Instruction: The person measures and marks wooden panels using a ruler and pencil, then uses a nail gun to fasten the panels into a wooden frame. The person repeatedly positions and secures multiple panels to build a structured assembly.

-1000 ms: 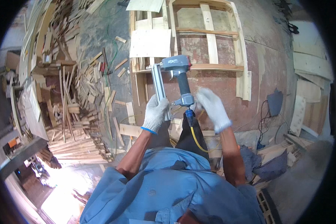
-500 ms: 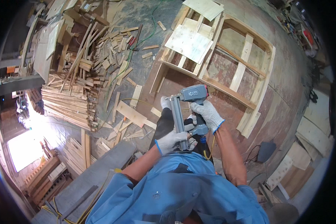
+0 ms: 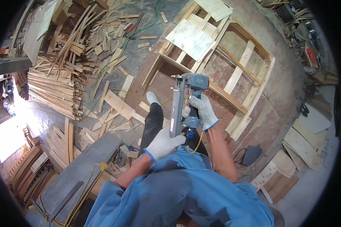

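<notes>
The nail gun (image 3: 196,81) is in front of my torso, short of the wooden frame (image 3: 228,97), its long magazine (image 3: 177,108) running back toward me. My right hand (image 3: 204,109) is wrapped around its handle, elbow bent, forearm angling in from the lower right. My left hand (image 3: 163,143) meets the magazine's lower end, thumb stretched across (the fingers are hidden, so I can't tell how far they close). A yellow hose (image 3: 195,149) loops beneath the handle. Beyond, the frame's outline and crosspieces look put together; a plywood panel (image 3: 190,39) and a second sheet (image 3: 215,8) cover part of its left side, while the right-hand bays remain uncovered. Wood offcuts (image 3: 119,104) litter the floor leftward.
</notes>
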`<state>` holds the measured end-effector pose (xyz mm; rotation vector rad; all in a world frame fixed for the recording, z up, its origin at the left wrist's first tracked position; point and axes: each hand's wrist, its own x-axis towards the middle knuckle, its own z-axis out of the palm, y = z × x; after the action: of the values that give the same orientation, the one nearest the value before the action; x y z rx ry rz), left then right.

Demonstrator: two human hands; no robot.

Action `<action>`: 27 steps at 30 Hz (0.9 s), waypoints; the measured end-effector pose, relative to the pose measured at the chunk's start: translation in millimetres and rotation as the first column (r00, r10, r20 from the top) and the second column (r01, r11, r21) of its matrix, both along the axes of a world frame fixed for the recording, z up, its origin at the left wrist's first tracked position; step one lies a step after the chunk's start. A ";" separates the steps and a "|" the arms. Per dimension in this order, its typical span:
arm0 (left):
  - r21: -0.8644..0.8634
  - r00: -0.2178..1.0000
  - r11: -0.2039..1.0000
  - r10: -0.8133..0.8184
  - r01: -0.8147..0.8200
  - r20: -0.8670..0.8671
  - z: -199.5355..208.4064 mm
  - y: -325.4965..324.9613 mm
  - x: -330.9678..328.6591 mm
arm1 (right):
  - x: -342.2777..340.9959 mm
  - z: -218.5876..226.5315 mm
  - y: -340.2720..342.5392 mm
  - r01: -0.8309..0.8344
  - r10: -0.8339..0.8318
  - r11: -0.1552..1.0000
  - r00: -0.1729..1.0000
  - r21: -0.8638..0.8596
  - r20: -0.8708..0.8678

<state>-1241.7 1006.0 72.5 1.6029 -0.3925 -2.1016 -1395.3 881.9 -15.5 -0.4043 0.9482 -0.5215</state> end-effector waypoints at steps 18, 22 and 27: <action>-0.021 0.969 0.977 0.212 -0.211 0.124 4.2 0.3 -13.3 | -4.1 -18.4 -10.5 0.137 -0.143 0.987 0.987 0.084 0.070; 0.011 0.962 0.971 0.233 -0.237 0.142 9.1 -13.8 -20.9 | -14.9 -23.4 -13.5 0.169 -0.175 0.982 0.982 0.085 0.070; -0.005 0.977 0.984 0.180 -0.180 0.115 7.0 -23.9 -29.7 | -34.8 -4.9 -3.8 0.250 -0.258 0.952 0.966 0.175 0.028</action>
<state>-1271.4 982.1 79.5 1.7004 -0.2677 -1.8840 -1430.2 878.1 -20.4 -0.1135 0.9932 -0.6758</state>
